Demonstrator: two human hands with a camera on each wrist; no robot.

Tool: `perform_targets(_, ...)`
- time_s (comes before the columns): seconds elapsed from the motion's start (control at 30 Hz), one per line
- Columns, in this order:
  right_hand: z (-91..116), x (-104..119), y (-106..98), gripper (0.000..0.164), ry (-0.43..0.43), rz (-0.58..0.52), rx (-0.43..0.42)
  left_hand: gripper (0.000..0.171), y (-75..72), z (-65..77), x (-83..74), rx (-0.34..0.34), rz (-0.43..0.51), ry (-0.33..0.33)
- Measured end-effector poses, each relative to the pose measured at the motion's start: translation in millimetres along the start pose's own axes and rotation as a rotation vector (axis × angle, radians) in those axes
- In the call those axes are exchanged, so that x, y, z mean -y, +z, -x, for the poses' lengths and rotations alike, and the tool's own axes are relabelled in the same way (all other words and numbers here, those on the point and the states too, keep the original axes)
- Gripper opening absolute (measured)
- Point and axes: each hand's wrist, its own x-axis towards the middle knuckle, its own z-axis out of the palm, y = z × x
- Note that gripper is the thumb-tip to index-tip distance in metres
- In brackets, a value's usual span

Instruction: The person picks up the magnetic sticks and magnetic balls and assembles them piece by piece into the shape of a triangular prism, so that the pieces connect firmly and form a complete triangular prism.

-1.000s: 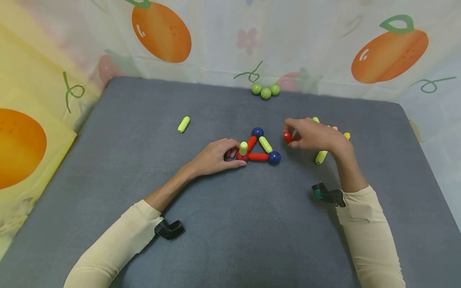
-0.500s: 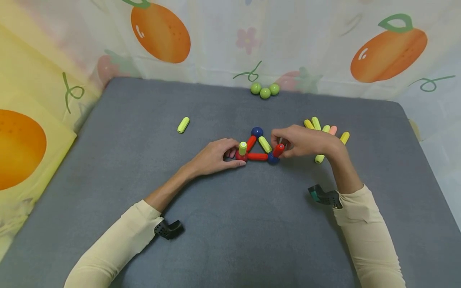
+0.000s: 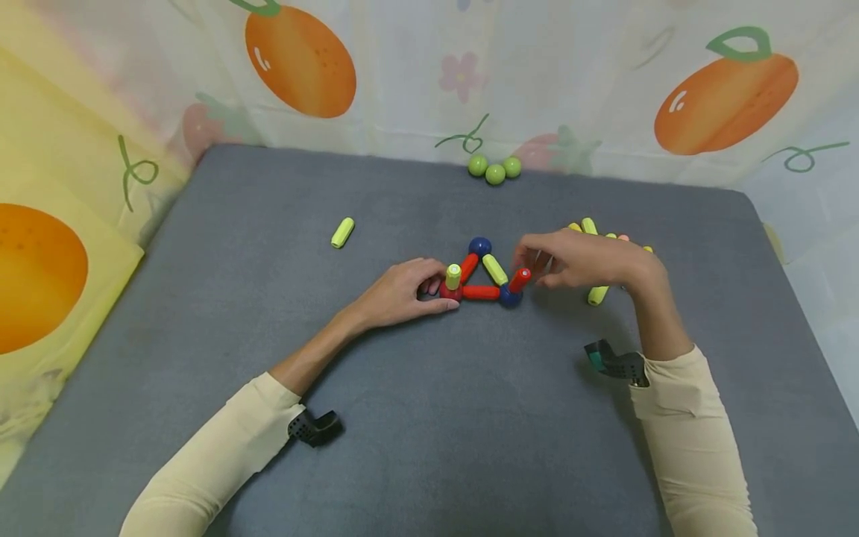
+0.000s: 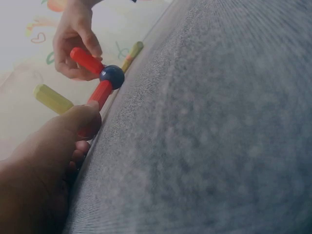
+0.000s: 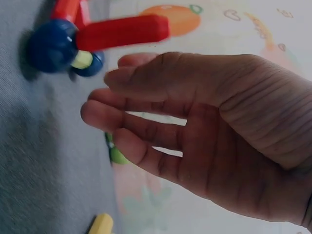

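A triangle of a ball-and-rod building toy lies on the grey table. At its left corner, my left hand (image 3: pixel 403 294) grips the red ball (image 3: pixel 450 292) between thumb and fingers. A yellow-green rod (image 3: pixel 453 276) stands up from that ball. The right corner is a blue ball (image 3: pixel 511 297), and from it rises a red rod (image 5: pixel 124 32), leaning slightly right. Just right of this rod, my right hand (image 3: pixel 580 257) hovers with loosely bent fingers, holding nothing; the right wrist view shows its bare palm. Another blue ball (image 3: pixel 479 247) forms the far corner.
Several loose rods (image 3: pixel 596 294), yellow, yellow-green and pinkish, lie partly hidden behind my right hand. One yellow-green rod (image 3: pixel 342 233) lies alone at the left. Three green balls (image 3: pixel 495 174) sit at the table's far edge, before a fruit-patterned curtain (image 3: pixel 403 74).
My right hand brought the red rod leftward onto the right blue ball, let go of it and drew back a little right. My left hand has stayed on the red ball.
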Motion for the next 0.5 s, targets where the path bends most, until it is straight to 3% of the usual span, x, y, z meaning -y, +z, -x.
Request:
perform_targets(0.13, 3.3, -6.7, -8.0, 0.027, 0.047, 0.042, -0.086, 0.032, 0.4, 0.0, -0.9, -0.002, -0.002, 0.0)
perform_targets(0.23, -5.4, -14.3, -14.9, 0.029, 0.076, 0.083, -0.166, 0.032, -0.2, 0.9, -1.8, 0.0, -0.004, -0.002)
perform_targets(0.5, -71.0, -52.7, -47.5, 0.042, 0.057, 0.161, -0.364, 0.033, 1.0, -1.0, -2.9, -0.014, -0.017, 0.013)
